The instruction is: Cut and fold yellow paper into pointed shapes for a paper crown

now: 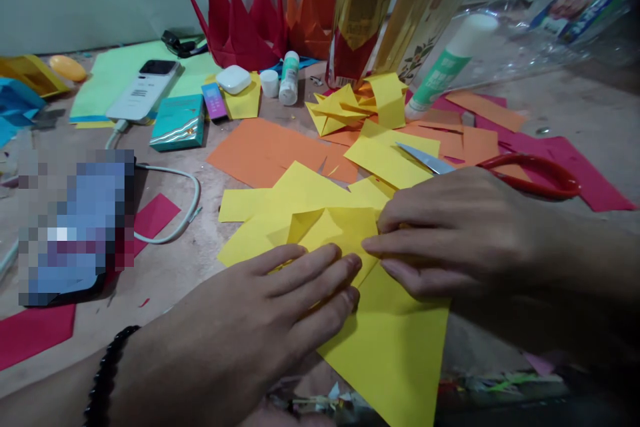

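A folded piece of yellow paper [331, 227] lies in front of me, its upper flaps standing slightly up. My left hand [280, 307], with a black beaded bracelet at the wrist, rests flat on it, fingers stretched out. At the paper's right edge, my right hand [455, 233] has its fingers closed on the fold, thumb below. Beneath both hands, a larger yellow sheet [400, 340] extends over the table's near edge. Just beyond my right hand lie scissors [530, 177] with red handles, blades pointing left on yellow paper.
Red [245, 27] and orange paper crowns [313, 13] stand at the back, beside tall bottles [363, 13]. A large glue stick [453, 67] leans over paper scraps. To the left are a phone [80, 233] on a white cable, a power bank [145, 90] and a teal box [177, 121].
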The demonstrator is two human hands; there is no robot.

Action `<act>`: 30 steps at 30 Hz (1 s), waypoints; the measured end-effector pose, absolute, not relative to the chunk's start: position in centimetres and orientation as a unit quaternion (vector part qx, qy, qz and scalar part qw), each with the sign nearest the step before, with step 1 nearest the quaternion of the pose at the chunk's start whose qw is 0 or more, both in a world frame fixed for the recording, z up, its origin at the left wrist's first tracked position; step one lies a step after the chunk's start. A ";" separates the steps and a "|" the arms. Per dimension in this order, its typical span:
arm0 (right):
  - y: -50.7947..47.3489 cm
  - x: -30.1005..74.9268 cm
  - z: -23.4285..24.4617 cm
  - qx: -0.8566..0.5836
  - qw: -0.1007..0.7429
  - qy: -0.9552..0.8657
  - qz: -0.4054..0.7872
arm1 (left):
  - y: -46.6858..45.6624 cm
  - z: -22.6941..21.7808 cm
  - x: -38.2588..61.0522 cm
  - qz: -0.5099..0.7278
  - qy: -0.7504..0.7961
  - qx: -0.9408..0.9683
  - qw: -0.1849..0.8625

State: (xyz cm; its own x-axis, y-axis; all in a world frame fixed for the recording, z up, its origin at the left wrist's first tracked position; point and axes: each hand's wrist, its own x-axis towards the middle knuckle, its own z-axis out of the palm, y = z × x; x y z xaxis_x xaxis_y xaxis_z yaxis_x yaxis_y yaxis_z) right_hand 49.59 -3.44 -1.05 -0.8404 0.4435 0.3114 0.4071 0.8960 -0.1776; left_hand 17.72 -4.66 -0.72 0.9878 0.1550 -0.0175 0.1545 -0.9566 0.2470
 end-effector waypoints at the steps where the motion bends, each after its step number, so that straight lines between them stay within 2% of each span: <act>1: -3.6 49.6 -1.1 -0.216 0.181 -0.958 0.057 | -4.7 -0.7 17.7 -0.001 0.082 0.988 0.130; 8: -3.8 48.7 -0.5 -0.168 0.122 -0.975 0.079 | -4.9 -0.3 18.2 0.032 0.152 0.980 0.124; 12: -3.9 48.5 -0.3 -0.191 0.146 -0.968 0.071 | -4.9 0.0 18.0 0.028 0.167 0.977 0.127; 14: -4.1 48.4 -0.2 -0.201 0.151 -0.962 0.105 | -4.8 0.2 17.9 0.022 0.179 0.975 0.129; 18: -4.9 47.9 -0.1 -0.298 0.120 -0.924 0.206 | -4.6 0.3 17.8 0.042 0.214 0.962 0.166; 22: -5.1 47.6 -0.5 -0.408 0.102 -0.878 0.228 | -4.6 0.1 17.8 0.067 0.216 0.964 0.140; 30: -4.8 47.0 0.1 -0.447 0.107 -0.844 0.277 | -4.6 0.3 18.4 0.099 0.211 0.965 0.118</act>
